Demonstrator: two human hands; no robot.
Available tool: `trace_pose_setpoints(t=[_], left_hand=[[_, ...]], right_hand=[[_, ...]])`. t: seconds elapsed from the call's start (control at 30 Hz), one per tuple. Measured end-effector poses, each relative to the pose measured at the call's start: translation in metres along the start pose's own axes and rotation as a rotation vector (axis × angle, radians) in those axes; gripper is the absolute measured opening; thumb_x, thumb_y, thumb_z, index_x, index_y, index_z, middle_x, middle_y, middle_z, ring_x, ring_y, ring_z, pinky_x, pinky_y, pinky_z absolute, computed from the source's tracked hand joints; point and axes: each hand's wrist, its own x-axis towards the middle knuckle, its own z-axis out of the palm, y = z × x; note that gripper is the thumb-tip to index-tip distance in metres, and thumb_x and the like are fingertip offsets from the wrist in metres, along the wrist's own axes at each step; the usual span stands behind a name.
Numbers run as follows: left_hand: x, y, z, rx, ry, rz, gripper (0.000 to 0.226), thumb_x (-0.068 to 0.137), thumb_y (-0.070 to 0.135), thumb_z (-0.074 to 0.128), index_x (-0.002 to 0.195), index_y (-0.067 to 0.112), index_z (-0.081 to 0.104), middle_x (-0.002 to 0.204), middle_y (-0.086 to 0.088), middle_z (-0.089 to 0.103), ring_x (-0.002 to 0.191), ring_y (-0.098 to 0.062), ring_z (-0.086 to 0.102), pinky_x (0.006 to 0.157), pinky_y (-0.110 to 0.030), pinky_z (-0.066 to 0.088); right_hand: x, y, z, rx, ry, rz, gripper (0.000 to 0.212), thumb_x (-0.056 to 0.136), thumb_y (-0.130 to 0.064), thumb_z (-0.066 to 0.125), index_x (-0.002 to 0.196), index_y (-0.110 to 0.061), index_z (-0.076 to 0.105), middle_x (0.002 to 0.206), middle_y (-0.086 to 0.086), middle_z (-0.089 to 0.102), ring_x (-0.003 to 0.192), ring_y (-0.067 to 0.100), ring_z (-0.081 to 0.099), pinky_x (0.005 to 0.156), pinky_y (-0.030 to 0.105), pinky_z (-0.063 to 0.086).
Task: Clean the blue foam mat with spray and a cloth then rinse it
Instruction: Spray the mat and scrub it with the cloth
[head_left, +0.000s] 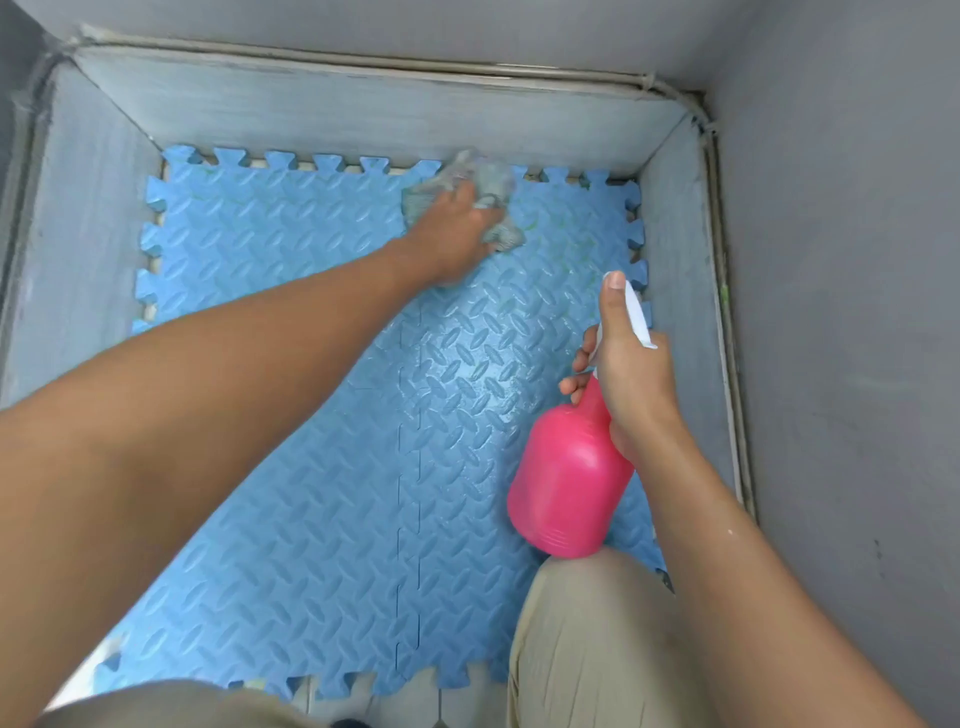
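A blue foam mat (291, 467) fills a walled floor recess, its toothed edges close to the low grey walls (93, 249) at 9, 12 and 3 o'clock. Its centre lies open. The left arm reaches out straight to 12 o'clock, where the left hand (457, 228) grips a bunched grey cloth (493, 179) pressed flat on the mat's far edge. At 4 o'clock the right hand (628, 374) clasps the neck of a pink spray bottle (566, 478), thumb atop its white head, above a bent knee (597, 623).
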Motion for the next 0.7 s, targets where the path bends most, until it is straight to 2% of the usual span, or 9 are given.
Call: trace_pose_setpoints(t=[0.07, 0.13, 0.23, 0.3, 0.37, 0.43, 0.53, 0.63, 0.7], left_hand=[[0.010, 0.035, 0.008, 0.077, -0.038, 0.154, 0.053, 0.099, 0.034, 0.054, 0.149, 0.021, 0.041, 0.152, -0.026, 0.029, 0.140, -0.046, 0.028, 0.113, -0.048, 0.028], [0.004, 0.068, 0.020, 0.133, -0.087, 0.331, 0.050, 0.098, 0.031, 0.055, 0.146, 0.019, 0.046, 0.143, -0.026, 0.038, 0.132, -0.045, 0.038, 0.109, -0.047, 0.031], [-0.024, 0.115, 0.043, 0.084, -0.171, 0.686, 0.029, 0.088, 0.018, 0.064, 0.114, 0.007, 0.068, 0.115, -0.026, 0.056, 0.105, -0.043, 0.057, 0.097, -0.045, 0.039], [-0.036, 0.127, 0.056, 0.015, -0.152, 0.870, 0.012, 0.080, 0.013, 0.070, 0.088, 0.004, 0.069, 0.099, -0.022, 0.062, 0.088, -0.040, 0.062, 0.086, -0.043, 0.047], [-0.032, 0.122, 0.059, 0.017, -0.151, 0.915, 0.014, 0.078, 0.016, 0.072, 0.086, 0.005, 0.068, 0.097, -0.021, 0.062, 0.087, -0.039, 0.063, 0.082, -0.045, 0.053], [-0.010, 0.111, 0.055, 0.052, -0.148, 0.845, 0.023, 0.080, 0.022, 0.068, 0.099, 0.009, 0.070, 0.105, -0.024, 0.061, 0.097, -0.043, 0.063, 0.088, -0.049, 0.053], [0.033, 0.091, 0.036, 0.064, -0.094, 0.576, 0.048, 0.087, 0.042, 0.051, 0.128, 0.021, 0.065, 0.132, -0.026, 0.052, 0.121, -0.045, 0.052, 0.103, -0.050, 0.042], [0.072, 0.058, 0.004, 0.050, -0.018, 0.258, 0.047, 0.094, 0.030, 0.059, 0.141, 0.027, 0.055, 0.135, -0.026, 0.046, 0.126, -0.043, 0.044, 0.108, -0.045, 0.034], [0.084, 0.040, -0.005, 0.052, 0.019, 0.130, 0.047, 0.094, 0.028, 0.061, 0.141, 0.030, 0.054, 0.131, -0.023, 0.046, 0.123, -0.040, 0.044, 0.108, -0.042, 0.033]], right_hand=[[-0.001, 0.000, -0.011, 0.061, 0.037, -0.012, 0.064, 0.092, -0.073, 0.053, 0.064, -0.015, 0.052, 0.055, 0.006, 0.054, 0.045, 0.027, 0.059, 0.050, 0.034, 0.048], [-0.004, -0.002, -0.020, 0.127, 0.070, -0.021, 0.061, 0.095, -0.069, 0.052, 0.062, -0.017, 0.052, 0.055, 0.006, 0.054, 0.045, 0.027, 0.057, 0.048, 0.032, 0.047], [-0.004, -0.001, -0.030, 0.171, 0.121, -0.030, 0.062, 0.096, -0.068, 0.052, 0.061, -0.016, 0.054, 0.060, 0.009, 0.057, 0.044, 0.027, 0.057, 0.049, 0.032, 0.048], [0.000, 0.002, -0.033, 0.177, 0.143, -0.032, 0.064, 0.095, -0.068, 0.053, 0.061, -0.014, 0.054, 0.062, 0.012, 0.059, 0.043, 0.028, 0.057, 0.051, 0.035, 0.051], [0.004, 0.003, -0.033, 0.164, 0.140, -0.012, 0.063, 0.095, -0.068, 0.052, 0.063, -0.013, 0.055, 0.063, 0.010, 0.062, 0.042, 0.027, 0.057, 0.051, 0.035, 0.051], [0.008, 0.003, -0.032, 0.163, 0.111, 0.008, 0.062, 0.097, -0.066, 0.052, 0.065, -0.014, 0.055, 0.064, 0.008, 0.063, 0.042, 0.027, 0.058, 0.049, 0.032, 0.050], [0.008, 0.003, -0.031, 0.160, 0.076, 0.017, 0.061, 0.096, -0.067, 0.051, 0.067, -0.013, 0.057, 0.067, 0.009, 0.063, 0.043, 0.028, 0.058, 0.048, 0.032, 0.049], [0.008, 0.002, -0.028, 0.143, 0.037, 0.025, 0.061, 0.096, -0.067, 0.051, 0.069, -0.012, 0.056, 0.069, 0.009, 0.063, 0.043, 0.027, 0.058, 0.050, 0.035, 0.048], [0.010, 0.000, -0.025, 0.122, 0.012, 0.032, 0.062, 0.095, -0.068, 0.051, 0.072, -0.011, 0.057, 0.072, 0.009, 0.065, 0.042, 0.026, 0.058, 0.051, 0.036, 0.049]])
